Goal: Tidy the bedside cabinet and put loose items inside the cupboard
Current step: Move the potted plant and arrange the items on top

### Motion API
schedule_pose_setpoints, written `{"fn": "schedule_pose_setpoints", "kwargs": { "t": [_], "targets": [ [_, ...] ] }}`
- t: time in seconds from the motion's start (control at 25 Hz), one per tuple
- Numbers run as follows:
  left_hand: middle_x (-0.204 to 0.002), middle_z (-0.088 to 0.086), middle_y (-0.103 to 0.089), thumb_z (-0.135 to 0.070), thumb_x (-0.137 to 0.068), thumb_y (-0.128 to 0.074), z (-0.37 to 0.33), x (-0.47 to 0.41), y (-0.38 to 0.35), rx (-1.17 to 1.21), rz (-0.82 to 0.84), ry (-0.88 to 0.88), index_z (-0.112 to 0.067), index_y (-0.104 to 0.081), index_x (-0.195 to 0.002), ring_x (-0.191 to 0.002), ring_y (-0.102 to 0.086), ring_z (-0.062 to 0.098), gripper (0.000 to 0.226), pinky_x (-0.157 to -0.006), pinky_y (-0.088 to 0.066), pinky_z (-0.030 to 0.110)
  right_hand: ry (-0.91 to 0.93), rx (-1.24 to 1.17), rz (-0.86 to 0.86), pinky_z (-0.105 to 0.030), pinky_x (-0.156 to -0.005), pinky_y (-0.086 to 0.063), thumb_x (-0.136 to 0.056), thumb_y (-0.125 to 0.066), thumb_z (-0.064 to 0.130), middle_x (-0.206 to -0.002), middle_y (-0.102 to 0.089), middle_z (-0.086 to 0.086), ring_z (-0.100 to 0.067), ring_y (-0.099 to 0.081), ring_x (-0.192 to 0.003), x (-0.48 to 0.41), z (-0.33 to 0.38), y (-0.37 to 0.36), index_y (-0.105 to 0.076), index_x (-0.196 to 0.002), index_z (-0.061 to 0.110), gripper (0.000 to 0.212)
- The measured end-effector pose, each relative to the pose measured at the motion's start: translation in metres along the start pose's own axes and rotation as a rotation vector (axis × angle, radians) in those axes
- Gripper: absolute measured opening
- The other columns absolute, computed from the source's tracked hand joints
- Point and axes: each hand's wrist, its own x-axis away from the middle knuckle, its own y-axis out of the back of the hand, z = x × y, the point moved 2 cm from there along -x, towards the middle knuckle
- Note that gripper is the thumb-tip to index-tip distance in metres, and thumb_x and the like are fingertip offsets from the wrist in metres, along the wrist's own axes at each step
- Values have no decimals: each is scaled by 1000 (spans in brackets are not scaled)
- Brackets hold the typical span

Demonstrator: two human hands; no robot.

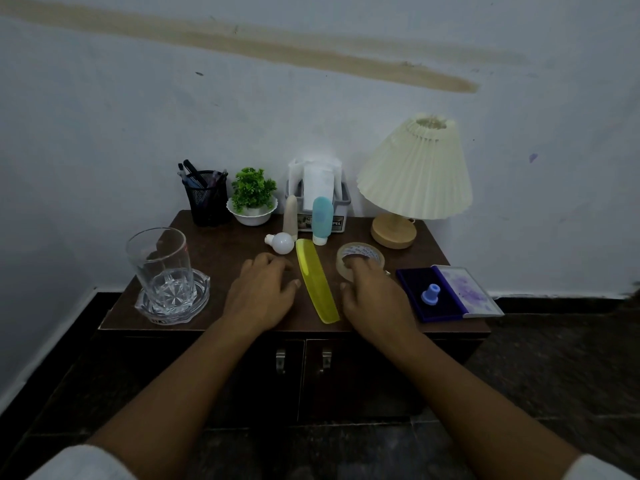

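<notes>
Two hands over the cabinet top, nothing lifted yet. Left hand (262, 288) lies palm down, fingers loosely spread, holding nothing, just left of the yellow comb (317, 280). Right hand (372, 295) sits just right of the comb, fingertips curled into the hole of the tape roll (359, 260); contact yes, but can't tell if it's a real grip. The comb lies flat between both hands, long axis running front to back with the far end tilted slightly left, teeth facing the right hand. Both hands are about equally near; the left is free, so I'd judge it the better pick. A light bulb (281, 242) lies on its side just beyond the left fingertips, likely to roll. A blue tube (322, 220) and a beige tube (291, 218) stand behind the comb. Containers: the glass (159, 268) stands empty in a clear glass dish (194, 306); the mesh cup (206, 202) holds pens; the grey holder (343, 199) holds white packets; the ink pad (446, 292) lies open with a small blue stamp (430, 294) on it. Both cupboard doors (301, 379) are shut, so one has to open before anything goes in.
</notes>
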Motion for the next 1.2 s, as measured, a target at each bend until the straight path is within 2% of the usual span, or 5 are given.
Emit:
{"fn": "schedule_pose_setpoints", "kwargs": {
  "t": [0.32,0.48,0.64,0.96,1.2],
  "targets": [
    [-132,-1,-54,-47,-95,-57,-13,12,0,13,70,-14,-26,-61,-129,-124,-45,22,39,-98,-48,44,-146,32,26,-37,-73,-52,-100,-48,26,-104,-68,-4,-21,-64,-90,-17,-27,-1,-62,-113,19,21],
    [-133,-2,-54,-46,-95,-58,-17,25,3,43,73,-8,-27,-61,-130,-125,-45,20,39,-98,-47,40,-192,-43,25,-40,-87,-53,-99,-51,25,-125,-65,-8,-25,-63,-109,-20,-33,-1,-61,-128,14,33],
    [-137,-2,-53,-45,-96,-58,-20,44,3,24,123,-44,-27,-58,-132,-127,-45,20,40,-102,-45,39,-182,-107,110,-41,-104,-48,-99,-54,22,-149,-50,-9,-26,-54,-130,-16,-35,3,-44,-150,15,53],
    [-160,-2,-34,-53,-98,-48,-46,64,-3,-162,196,-276,-29,-43,-148,-145,-31,22,56,-111,-38,48,-107,-11,265,-50,-103,-49,-96,-53,24,-152,-40,-14,-35,-51,-131,-7,-23,9,-32,-154,30,62],
    [-157,-1,-41,-55,-99,-42,-60,51,-17,-222,265,-296,-23,-44,-147,-142,-36,22,58,-113,-35,49,-125,23,330,-50,-106,-47,-96,-54,23,-160,-31,-13,-34,-45,-138,-3,-19,9,-27,-157,26,67]
  ]
}}
